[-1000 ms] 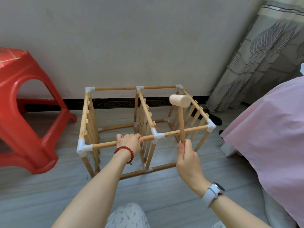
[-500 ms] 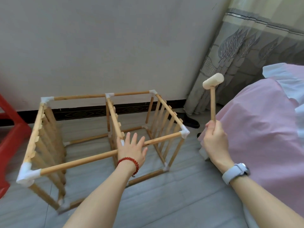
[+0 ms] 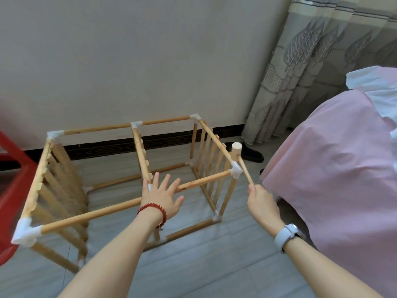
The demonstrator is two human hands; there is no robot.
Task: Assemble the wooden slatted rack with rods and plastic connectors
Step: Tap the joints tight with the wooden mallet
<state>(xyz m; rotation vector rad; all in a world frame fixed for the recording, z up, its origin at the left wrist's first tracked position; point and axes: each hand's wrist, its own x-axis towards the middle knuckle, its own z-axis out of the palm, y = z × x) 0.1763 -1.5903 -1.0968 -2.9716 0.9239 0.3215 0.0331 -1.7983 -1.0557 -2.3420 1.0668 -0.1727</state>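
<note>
The wooden slatted rack stands on the floor as a box frame of rods joined by white plastic connectors, with three slatted panels upright. My left hand lies flat with spread fingers on the front top rod, over its middle connector. My right hand grips the handle of a small wooden mallet. The mallet head sits on or just above the front right corner connector.
A red plastic stool stands at the left, close to the rack. A bed with a pink sheet fills the right side. A curtain hangs behind it, with a dark shoe on the floor below. The wall runs behind the rack.
The mallet came down from its raised position onto the front right corner connector. My left hand went from gripping the front rod to lying flat on it. The view shifted right.
</note>
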